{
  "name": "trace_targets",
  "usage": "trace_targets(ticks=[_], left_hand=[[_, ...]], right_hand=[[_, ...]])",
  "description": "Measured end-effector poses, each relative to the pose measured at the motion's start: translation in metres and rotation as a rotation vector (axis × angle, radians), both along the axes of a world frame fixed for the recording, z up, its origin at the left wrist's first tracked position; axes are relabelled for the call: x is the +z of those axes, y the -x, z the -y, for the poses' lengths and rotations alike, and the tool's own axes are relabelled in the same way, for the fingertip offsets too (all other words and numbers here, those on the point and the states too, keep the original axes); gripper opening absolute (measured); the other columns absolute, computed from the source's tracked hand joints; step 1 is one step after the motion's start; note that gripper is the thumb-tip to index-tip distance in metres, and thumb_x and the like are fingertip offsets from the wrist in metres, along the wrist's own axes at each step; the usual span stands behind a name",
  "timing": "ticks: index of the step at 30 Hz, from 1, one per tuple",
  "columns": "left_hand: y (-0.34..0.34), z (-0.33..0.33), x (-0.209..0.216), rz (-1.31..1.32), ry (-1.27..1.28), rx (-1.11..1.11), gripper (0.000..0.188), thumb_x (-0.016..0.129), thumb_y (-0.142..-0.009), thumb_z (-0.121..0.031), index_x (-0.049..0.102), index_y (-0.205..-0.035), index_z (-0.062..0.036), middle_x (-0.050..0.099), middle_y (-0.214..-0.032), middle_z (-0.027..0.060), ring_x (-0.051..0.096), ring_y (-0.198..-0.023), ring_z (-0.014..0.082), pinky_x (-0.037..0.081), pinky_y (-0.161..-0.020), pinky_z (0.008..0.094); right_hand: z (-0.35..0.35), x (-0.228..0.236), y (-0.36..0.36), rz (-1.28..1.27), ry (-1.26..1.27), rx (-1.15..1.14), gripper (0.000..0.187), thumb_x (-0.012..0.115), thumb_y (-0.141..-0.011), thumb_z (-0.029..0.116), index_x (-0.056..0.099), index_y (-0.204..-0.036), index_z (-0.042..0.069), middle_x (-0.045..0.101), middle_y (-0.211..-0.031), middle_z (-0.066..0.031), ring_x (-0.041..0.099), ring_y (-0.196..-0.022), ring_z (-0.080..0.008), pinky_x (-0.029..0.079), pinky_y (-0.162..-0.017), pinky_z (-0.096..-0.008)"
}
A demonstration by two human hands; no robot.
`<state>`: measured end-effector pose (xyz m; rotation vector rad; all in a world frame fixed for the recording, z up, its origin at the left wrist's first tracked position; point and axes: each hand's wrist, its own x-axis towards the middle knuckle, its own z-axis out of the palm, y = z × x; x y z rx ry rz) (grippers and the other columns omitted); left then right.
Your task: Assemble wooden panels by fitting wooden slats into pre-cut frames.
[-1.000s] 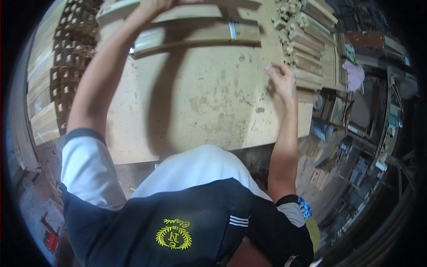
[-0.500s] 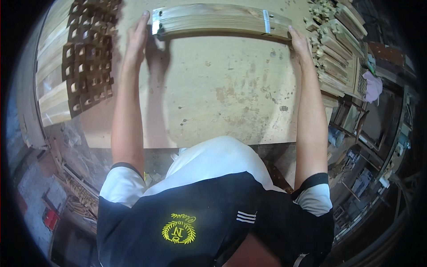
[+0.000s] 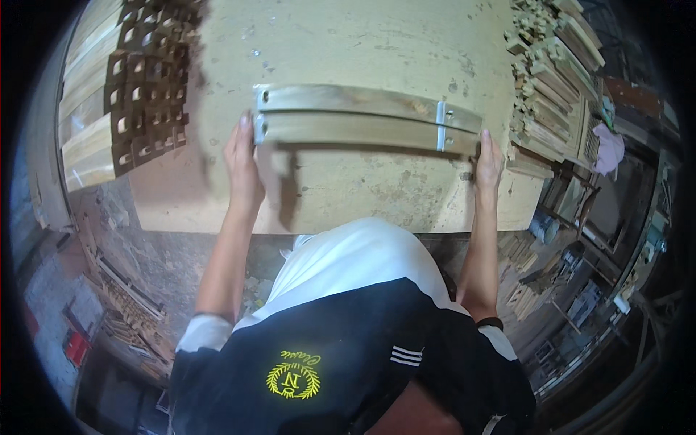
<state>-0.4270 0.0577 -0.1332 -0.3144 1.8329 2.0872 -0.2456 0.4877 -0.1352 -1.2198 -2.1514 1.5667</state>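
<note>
on the workbench (image 3: 348, 43), both hands grip curved wood slats' (image 3: 362, 119) ends.

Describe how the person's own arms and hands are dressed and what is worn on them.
Both forearms are bare, and the left hand and right hand wear no gloves. The short sleeves are white on a dark shirt that has a white upper back, a yellow wreath emblem and small white stripes. A dark band edges the right arm near the sleeve.

The stack of pale wooden blocks (image 3: 554, 72) runs off the frame's upper right; the dark notched wooden pieces (image 3: 145, 87) blur at upper left.
</note>
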Motion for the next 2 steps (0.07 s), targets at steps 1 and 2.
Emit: trace_targets(ticks=[1,2], left_hand=[[-0.014,0.008,-0.002,-0.032,0.046,0.012,0.066,0.052,-0.099,-0.045,0.042,-0.147,-0.0006,0.053,-0.141,0.0160,0.046,-0.133,0.0246,0.028,-0.115,0.0366],[-0.022,0.021,0.009,-0.072,0.095,0.010,0.070,0.053,-0.098,-0.047,0.038,-0.150,-0.0017,0.051,-0.144,0.0174,0.041,-0.140,0.0264,0.022,-0.121,0.0371]], right_hand=[[0.004,0.001,-0.007,-0.066,0.041,0.006,0.051,0.059,-0.098,0.039,0.061,-0.128,-0.003,0.067,-0.119,-0.0144,0.058,-0.113,-0.0211,0.041,-0.103,-0.0344],[0.015,0.011,-0.012,-0.141,0.086,-0.002,0.050,0.060,-0.097,0.037,0.062,-0.129,0.000,0.066,-0.122,-0.0158,0.059,-0.116,-0.0230,0.040,-0.105,-0.0363]])
